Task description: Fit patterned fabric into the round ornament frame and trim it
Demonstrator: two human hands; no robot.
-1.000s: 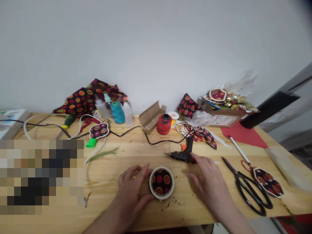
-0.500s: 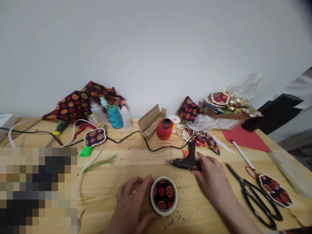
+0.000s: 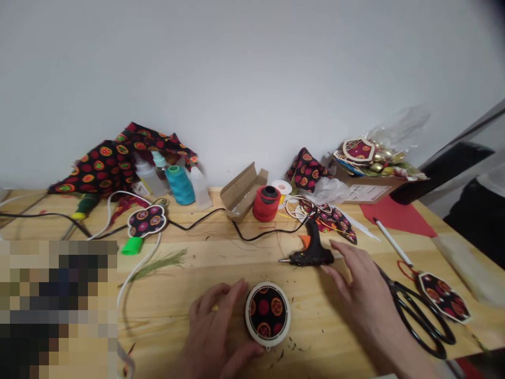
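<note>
Near the front of the bench (image 3: 221, 247), a round ornament (image 3: 268, 316) lay flat, its pale rim framing dark fabric with red and orange roundels. The left hand (image 3: 216, 326) curved along its left side, thumb and fingers parted, the thumb at the lower edge; it was unclear how firmly it touched. The right hand (image 3: 365, 287) was spread behind a black glue gun (image 3: 313, 255), the gun's rear end lying between thumb and forefinger; whether they touched it could not be told. The gun lay on its side, nozzle pointing left, beyond the ornament and apart from it. Black-handled scissors (image 3: 424, 318) lay right of that hand, partly hidden by it, with an eight-sided ornament (image 3: 445, 297) just beside them. Farther back stood a red spool (image 3: 266, 208), next to an open cardboard box (image 3: 242, 195).
</note>
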